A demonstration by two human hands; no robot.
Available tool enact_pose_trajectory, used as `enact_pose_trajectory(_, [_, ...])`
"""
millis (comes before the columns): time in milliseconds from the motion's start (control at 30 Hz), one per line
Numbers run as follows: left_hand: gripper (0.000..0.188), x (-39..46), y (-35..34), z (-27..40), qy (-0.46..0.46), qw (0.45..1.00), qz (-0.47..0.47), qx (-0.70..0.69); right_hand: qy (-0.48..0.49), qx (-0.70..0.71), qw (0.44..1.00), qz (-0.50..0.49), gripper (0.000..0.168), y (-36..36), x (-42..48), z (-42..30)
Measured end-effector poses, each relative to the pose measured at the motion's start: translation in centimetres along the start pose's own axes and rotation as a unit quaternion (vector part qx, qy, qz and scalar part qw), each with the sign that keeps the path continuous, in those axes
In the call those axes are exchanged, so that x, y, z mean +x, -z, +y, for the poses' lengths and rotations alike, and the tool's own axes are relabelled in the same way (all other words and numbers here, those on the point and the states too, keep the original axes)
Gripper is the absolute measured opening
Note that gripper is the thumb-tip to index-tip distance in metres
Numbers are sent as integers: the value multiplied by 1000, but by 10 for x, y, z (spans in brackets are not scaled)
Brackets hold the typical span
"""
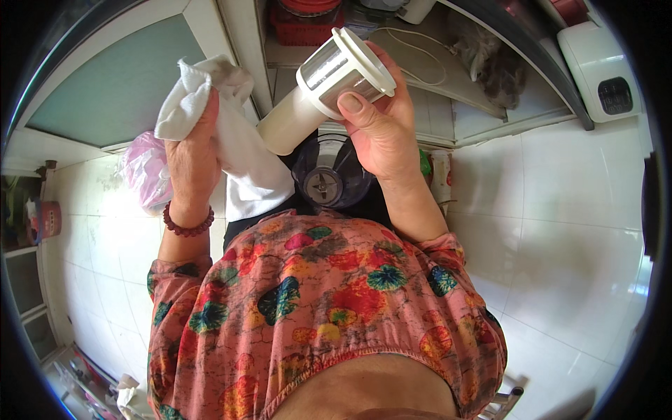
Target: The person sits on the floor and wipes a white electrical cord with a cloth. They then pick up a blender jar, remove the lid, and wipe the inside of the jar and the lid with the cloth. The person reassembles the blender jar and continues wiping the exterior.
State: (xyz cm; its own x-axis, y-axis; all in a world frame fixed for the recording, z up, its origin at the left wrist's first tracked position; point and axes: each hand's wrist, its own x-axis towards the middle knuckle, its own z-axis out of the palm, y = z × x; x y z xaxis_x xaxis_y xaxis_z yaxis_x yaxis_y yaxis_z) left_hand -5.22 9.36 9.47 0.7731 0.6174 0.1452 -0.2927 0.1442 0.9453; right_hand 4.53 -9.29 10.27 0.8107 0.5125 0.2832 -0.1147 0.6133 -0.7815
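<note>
Bunched in my left hand (194,152) is a white cloth (252,173), its loose end hanging down over my lap. My right hand (383,115) grips a blender filter (341,73), a white plastic frame with mesh panels and a long pale tube. It is tilted, with its wide rimmed end up to the right and the tube pointing down left towards the cloth; whether tube and cloth touch, I cannot tell. Below the filter, at my lap, sits a clear blender jug (357,184) with a metal blade (324,186) at its bottom.
An open cabinet shelf (420,68) ahead holds a red plastic basket (304,29), a white cord (420,39) and plastic bags (488,68). A cabinet door (126,79) with a frosted panel stands at left, near a pink plastic bag (147,170). A white appliance (598,73) is at upper right.
</note>
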Motion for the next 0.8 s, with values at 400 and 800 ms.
enact_pose_trajectory(400, [60,-1,-30,4,-385,764,-302,420,-72,42,996,25,79,5,-3,-6])
enact_pose_trajectory(800, [43,-8,5,-1,-32,959,-132,248,233,-396,882,-109,91,2,-9,-20])
